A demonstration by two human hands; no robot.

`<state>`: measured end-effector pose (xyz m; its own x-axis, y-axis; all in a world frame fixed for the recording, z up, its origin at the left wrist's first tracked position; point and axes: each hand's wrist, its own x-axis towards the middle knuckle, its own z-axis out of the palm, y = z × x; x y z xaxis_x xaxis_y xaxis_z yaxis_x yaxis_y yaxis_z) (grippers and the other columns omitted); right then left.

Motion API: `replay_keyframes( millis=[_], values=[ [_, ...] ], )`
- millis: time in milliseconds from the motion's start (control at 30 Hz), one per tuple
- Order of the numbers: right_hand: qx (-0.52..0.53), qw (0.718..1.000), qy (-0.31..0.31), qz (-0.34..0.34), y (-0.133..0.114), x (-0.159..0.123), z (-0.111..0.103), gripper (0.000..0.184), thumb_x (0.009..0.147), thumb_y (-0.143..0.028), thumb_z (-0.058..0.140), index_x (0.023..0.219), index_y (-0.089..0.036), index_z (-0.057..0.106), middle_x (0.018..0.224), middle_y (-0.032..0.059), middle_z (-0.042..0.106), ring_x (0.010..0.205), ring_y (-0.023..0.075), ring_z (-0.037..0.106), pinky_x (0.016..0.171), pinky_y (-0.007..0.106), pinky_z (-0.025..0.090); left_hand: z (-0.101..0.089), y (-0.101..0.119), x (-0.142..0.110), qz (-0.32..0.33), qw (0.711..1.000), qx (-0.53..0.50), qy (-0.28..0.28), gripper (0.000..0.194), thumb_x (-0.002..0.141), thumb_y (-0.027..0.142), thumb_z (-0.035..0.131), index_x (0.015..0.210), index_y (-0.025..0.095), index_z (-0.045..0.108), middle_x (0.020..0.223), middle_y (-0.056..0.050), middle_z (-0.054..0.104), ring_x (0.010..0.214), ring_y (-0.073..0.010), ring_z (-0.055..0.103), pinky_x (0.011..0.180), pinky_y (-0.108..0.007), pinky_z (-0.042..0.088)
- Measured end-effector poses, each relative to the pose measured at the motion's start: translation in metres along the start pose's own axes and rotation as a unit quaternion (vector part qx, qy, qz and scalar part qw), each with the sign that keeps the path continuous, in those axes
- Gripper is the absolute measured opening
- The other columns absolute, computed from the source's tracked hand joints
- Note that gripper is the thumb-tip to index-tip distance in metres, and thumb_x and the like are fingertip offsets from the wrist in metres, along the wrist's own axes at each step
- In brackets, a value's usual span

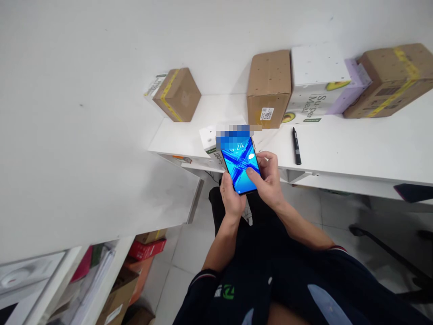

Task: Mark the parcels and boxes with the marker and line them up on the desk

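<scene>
I hold a smartphone [241, 164] with a lit blue screen in front of me, above my lap. My left hand [231, 196] grips its lower left edge from below. My right hand [269, 178] wraps the right side, and its thumb rests on the screen. Both hands are closed round the phone. Right behind the phone, a small white box [210, 140] sits at the near edge of the white table [355, 149].
A black marker [297, 145] lies on the table to the right of the phone. Cardboard boxes [269, 88] [176, 94] [389, 81] and a white printed carton [318, 85] line the wall. Shelves with boxes and papers [115, 280] stand lower left. A chair base [389, 248] is at right.
</scene>
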<state>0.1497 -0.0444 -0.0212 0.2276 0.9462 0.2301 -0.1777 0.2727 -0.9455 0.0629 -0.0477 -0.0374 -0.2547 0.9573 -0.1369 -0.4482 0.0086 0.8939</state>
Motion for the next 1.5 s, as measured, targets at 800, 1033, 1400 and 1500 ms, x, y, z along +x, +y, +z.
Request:
replay_keyframes(
  millis=[800,1033,1400,1500],
  values=[
    [-0.334,0.936,-0.015,0.111,0.004,-0.025,-0.06,0.109,0.069,-0.054,0.079,0.157,-0.015,0.029,0.155,0.0221,0.044,0.148,0.0385,0.041,0.121,0.06,0.038,0.005,-0.026,0.003,-0.044,0.981,0.06,-0.18,0.035,0.084,0.051,0.075,0.102,0.022,0.078,0.101,-0.003,0.077,0.097,-0.0186,0.07,0.095,-0.031,0.055],
    [-0.411,0.898,0.002,0.158,0.011,-0.017,-0.072,0.104,0.073,-0.051,0.071,0.159,-0.01,0.029,0.151,0.0256,0.046,0.14,0.0399,0.05,0.114,0.058,0.044,0.002,-0.037,0.008,-0.033,0.956,0.171,-0.237,0.04,0.088,0.052,0.07,0.111,0.021,0.078,0.116,-0.008,0.078,0.111,-0.024,0.071,0.102,-0.037,0.054],
    [-0.638,0.763,0.02,0.105,0.034,0.038,-0.077,0.098,0.078,-0.033,0.071,0.16,-0.008,0.024,0.133,0.0268,0.055,0.117,0.04,0.056,0.1,0.056,0.047,-0.08,-0.014,0.102,0.221,0.948,0.224,-0.043,0.065,0.071,0.047,0.086,0.126,0.029,0.056,0.114,-0.006,0.063,0.106,-0.0193,0.064,0.097,-0.036,0.051],
    [-0.671,0.734,0.016,0.1,0.04,0.045,-0.076,0.096,0.079,-0.034,0.069,0.159,-0.005,0.026,0.128,0.0276,0.059,0.111,0.0398,0.056,0.096,0.054,0.046,-0.091,-0.009,0.126,0.218,0.931,0.29,-0.033,0.073,0.067,0.045,0.087,0.129,0.03,0.053,0.12,-0.007,0.056,0.108,-0.0206,0.061,0.096,-0.038,0.052]
  ],
)
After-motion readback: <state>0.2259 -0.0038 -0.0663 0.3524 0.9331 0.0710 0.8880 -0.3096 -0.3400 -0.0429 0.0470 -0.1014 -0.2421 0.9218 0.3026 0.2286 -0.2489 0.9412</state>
